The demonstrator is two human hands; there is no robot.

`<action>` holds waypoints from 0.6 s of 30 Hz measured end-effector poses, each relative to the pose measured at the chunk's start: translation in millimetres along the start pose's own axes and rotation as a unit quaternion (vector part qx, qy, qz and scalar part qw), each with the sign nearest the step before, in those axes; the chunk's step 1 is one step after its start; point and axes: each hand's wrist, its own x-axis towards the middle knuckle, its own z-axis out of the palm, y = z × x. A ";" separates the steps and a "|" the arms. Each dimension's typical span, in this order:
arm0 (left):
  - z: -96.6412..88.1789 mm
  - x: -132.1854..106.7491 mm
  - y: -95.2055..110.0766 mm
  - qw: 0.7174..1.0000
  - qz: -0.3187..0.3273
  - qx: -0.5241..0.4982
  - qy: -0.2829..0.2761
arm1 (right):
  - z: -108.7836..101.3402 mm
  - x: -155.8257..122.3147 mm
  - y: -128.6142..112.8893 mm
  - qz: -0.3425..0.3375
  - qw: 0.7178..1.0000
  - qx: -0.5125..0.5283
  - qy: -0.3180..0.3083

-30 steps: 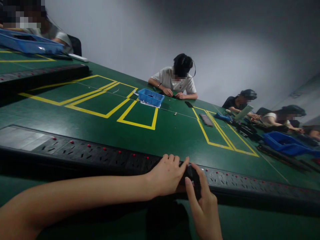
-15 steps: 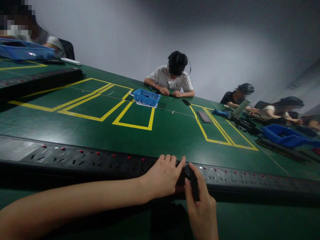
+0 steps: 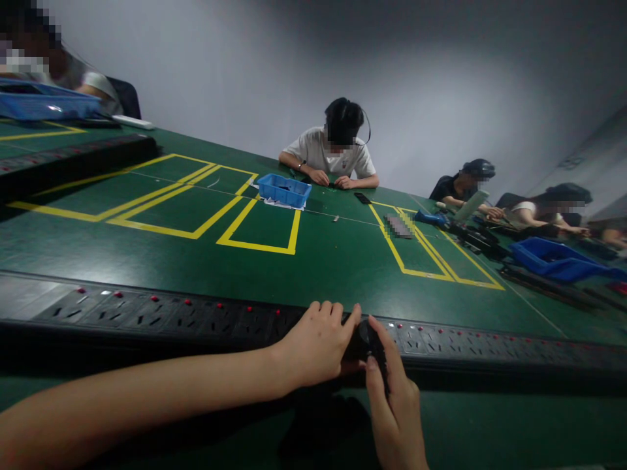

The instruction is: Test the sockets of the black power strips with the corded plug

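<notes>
A long black power strip (image 3: 220,329) with slotted sockets and red buttons runs across the table in front of me. My left hand (image 3: 316,343) lies over it, back upward, with the fingers curled down and the index finger reaching right. What lies under that palm is hidden. Close beside it, my right hand (image 3: 396,398) pinches a dark, rounded black piece (image 3: 376,346) between thumb and fingers. This piece looks plug-like, but its exact kind is unclear. It is held at the strip, and I cannot tell whether it is seated in a socket.
Yellow tape (image 3: 257,247) marks rectangles on the green table (image 3: 337,267). A blue tray (image 3: 284,190) stands ahead, near a person (image 3: 337,147) working opposite. Another blue tray (image 3: 553,258) is at right, near other people. At left are a second strip (image 3: 88,153) and a blue basket (image 3: 49,101).
My right thumb has shifted slightly along the black piece, which appears turned a little. My left hand stays on the strip. The whole view has shifted slightly.
</notes>
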 end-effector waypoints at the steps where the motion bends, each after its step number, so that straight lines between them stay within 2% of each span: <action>1: 0.2 0.1 0.1 1.000 -0.001 0.000 0.002 | -0.7 -0.2 -0.2 -0.003 1.000 0.001 -0.001; 18: -1.1 1.4 0.3 1.000 0.001 0.009 -0.010 | -1.2 -2.7 0.4 -0.009 1.000 -0.011 0.004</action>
